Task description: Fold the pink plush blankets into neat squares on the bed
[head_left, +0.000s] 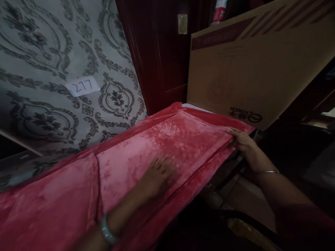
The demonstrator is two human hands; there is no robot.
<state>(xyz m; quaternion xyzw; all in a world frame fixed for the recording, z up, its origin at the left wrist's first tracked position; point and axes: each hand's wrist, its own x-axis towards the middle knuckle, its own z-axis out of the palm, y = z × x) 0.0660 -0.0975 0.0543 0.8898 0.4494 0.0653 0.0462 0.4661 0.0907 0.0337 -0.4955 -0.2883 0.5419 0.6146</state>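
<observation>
Damask-patterned wallpaper (117, 99) and dark red panelling (163, 55) rise left of a large cardboard box (251, 69). Just in front of that box lies a folded red plush blanket (125, 153). The left hand (158, 172), blurred, spreads over it, gripping nothing; the right hand (242, 140), nearer the box, grips its folded edge.

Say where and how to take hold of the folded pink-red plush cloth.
Pinch the folded pink-red plush cloth by its corner at the right hand, probably best from the right: its layered edges show there, whereas its middle lies flat.
</observation>
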